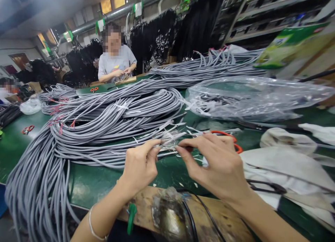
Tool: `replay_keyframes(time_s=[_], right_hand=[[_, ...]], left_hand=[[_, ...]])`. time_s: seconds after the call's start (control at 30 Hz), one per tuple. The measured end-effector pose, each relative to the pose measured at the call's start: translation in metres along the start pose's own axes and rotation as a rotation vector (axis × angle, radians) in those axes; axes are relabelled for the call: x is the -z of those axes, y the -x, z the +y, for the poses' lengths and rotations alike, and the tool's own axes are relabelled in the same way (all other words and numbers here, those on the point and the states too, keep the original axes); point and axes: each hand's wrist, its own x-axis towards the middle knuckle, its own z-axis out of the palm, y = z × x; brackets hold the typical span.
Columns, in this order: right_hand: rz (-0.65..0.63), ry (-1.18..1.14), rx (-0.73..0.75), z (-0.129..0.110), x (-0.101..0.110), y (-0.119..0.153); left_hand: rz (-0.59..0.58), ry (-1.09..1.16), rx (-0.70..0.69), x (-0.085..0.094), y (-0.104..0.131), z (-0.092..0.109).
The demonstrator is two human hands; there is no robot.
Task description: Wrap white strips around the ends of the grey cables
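In the head view my left hand (pixel 140 165) is closed in a pinch, thumb against forefinger, at the frayed whitish strands (pixel 171 137) in the middle of the table. My right hand (pixel 214 161) faces it a short gap away, thumb and forefinger bent together beside the same strands. What either pinch holds is too small and blurred to make out. Behind my hands lies a large bundle of grey cables (pixel 125 112), with bared reddish wire ends (pixel 59 109) at its left. Orange-handled scissors (pixel 237 146) lie partly hidden behind my right hand.
A wooden board (pixel 220 217) with a lumpy translucent block (pixel 169 210) and black cords lies nearest me. A clear plastic bag (pixel 251 99) and pale cloths (pixel 288 161) are at right. More orange scissors (pixel 27 129) lie left. A co-worker (pixel 116 60) sits across the green table (pixel 86 186).
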Motion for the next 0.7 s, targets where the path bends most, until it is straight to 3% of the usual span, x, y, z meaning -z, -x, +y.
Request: replay_keyframes(time_s=[0.27, 0.37, 0.5, 0.7], right_hand=[[-0.03, -0.067, 0.044, 0.003, 0.0, 0.001], [-0.059, -0.147, -0.013, 0.007, 0.0, 0.002], [-0.079, -0.201, -0.095, 0.01, -0.001, 0.005], [-0.146, -0.395, -0.326, 0.012, -0.004, 0.01]], left_hand=[[-0.078, -0.087, -0.036, 0.001, 0.001, -0.002], [-0.062, -0.08, -0.126, 0.002, 0.001, -0.004], [0.044, -0.104, -0.241, 0.003, 0.001, -0.004], [0.062, -0.157, -0.278, 0.003, 0.0, -0.005]])
